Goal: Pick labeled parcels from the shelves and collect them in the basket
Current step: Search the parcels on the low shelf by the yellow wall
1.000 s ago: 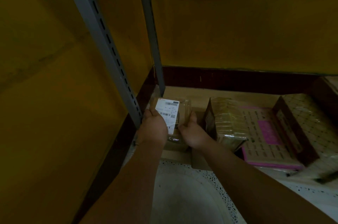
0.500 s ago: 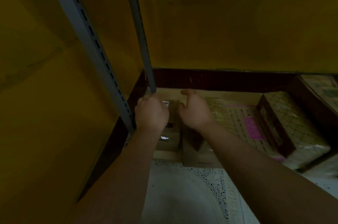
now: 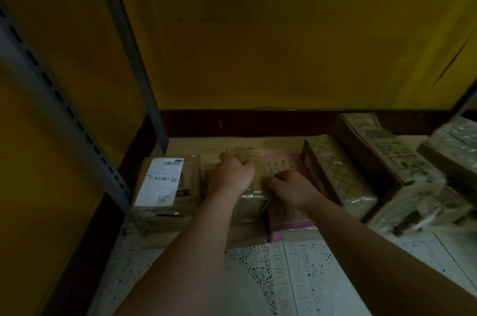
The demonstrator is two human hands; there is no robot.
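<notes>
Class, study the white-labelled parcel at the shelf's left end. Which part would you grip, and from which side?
Probably its near end, coming from the front. The labelled parcel lies flat, label up, with the upright close on its left and a wrapped parcel close on its right; only the front end faces open space.

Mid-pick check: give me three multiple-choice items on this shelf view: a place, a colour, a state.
1. The white-labelled parcel lies: A) left of the left hand and right hand B) between them C) right of them.
2. The wall behind the shelf is: A) white B) yellow C) blue.
3. The hands are: A) hanging free B) flat and open C) curled on the middle wrapped parcel.
Answers: A, it sits by the post; B, yellow fills the background; C, both grip it.
</notes>
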